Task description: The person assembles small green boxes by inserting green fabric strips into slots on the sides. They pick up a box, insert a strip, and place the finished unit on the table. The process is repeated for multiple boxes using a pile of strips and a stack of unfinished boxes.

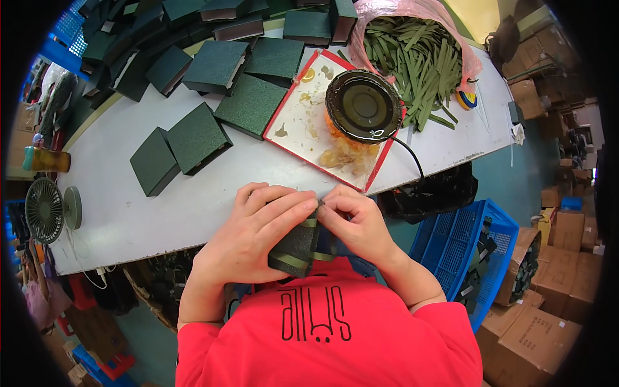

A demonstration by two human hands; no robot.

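Teal floor (532, 174) and more brown cartons (535, 338) than I can count fill the right of the frame, around one white table (129, 222) with a worn, curving front edge. One blue crate (445, 251) stands at the right, below that edge. One pink bag (474, 61), upper right, spills olive strips (419, 64) too many to count. One red-rimmed white tray (290, 145), stained with amber drips, bears one round pot (364, 106) of dark liquid, upper centre. Dark green boxes (216, 64) crowd the upper left, overlapping too much for a sure count; two boxes (198, 138) lie touching nearest me. One fan (44, 209) and one bottle (46, 159) stand at the far left. My left hand (261, 229) lies over one green box (298, 244) at the centre of the frame, just off the table's edge, fingers together and clamped on it; two olive bands (290, 260) show across it. My right hand (351, 216) has thumb and forefinger pinched together at its upper corner; what fine piece lies between them I cannot tell
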